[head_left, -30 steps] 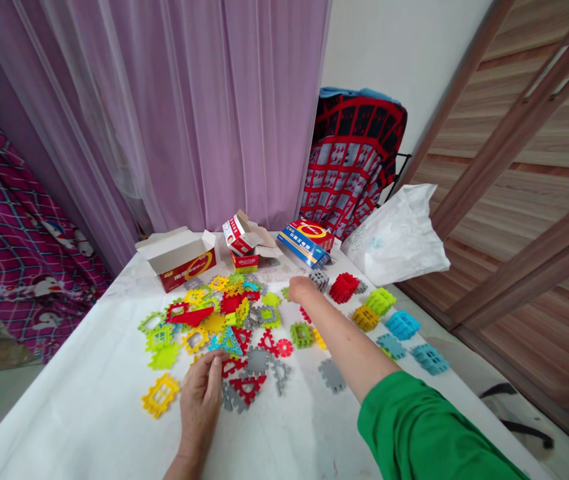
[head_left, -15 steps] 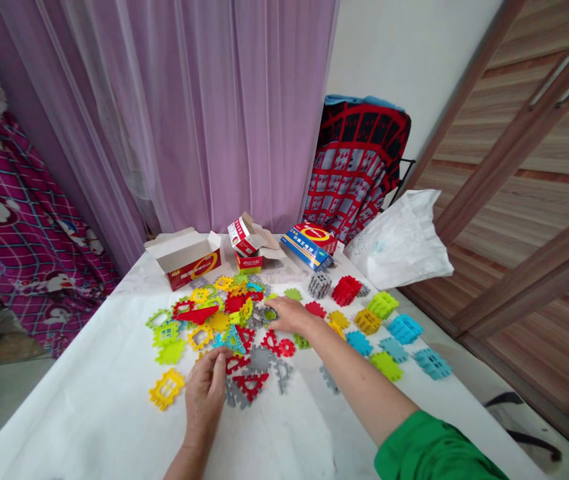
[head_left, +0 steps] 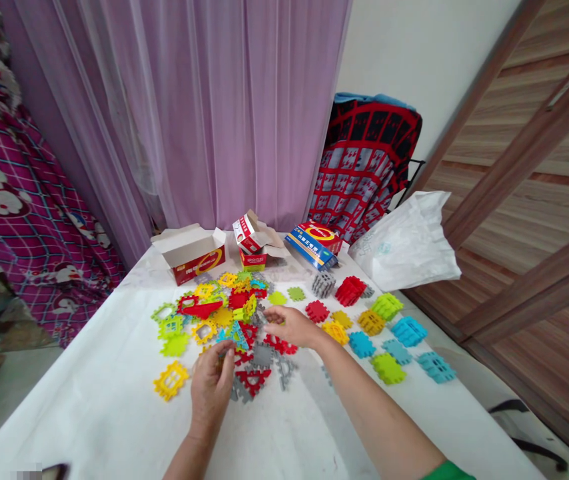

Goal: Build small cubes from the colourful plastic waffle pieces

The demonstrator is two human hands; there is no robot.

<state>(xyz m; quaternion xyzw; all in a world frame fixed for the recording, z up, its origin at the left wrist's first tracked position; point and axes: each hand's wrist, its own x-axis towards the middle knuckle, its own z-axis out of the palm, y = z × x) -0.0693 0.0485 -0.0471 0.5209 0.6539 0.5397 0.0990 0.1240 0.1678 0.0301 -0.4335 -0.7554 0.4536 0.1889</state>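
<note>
Over the near left edge of a pile of toothed plastic building pieces is my left hand, its fingers bent and thumb apart, with no held piece visible. My right hand reaches in from the right above the pile's middle, fingers and thumb apart, close to grey pieces; its fingertips partly hide what lies beneath. Between the hands lie a blue triangular piece, a grey square piece and a red triangular piece. A yellow window-frame piece rests alone left of my left hand.
Stacks sorted by colour stand on the right, including a red stack and a blue stack. Behind the pile are an open red box, a small red-and-white box and a blue box. A white plastic bag sits at the right edge.
My right hand has drawn back slightly from the pile's middle, and its fingers have shifted. A yellow piece in the right-hand group shows more fully. The whole view has shifted slightly.
</note>
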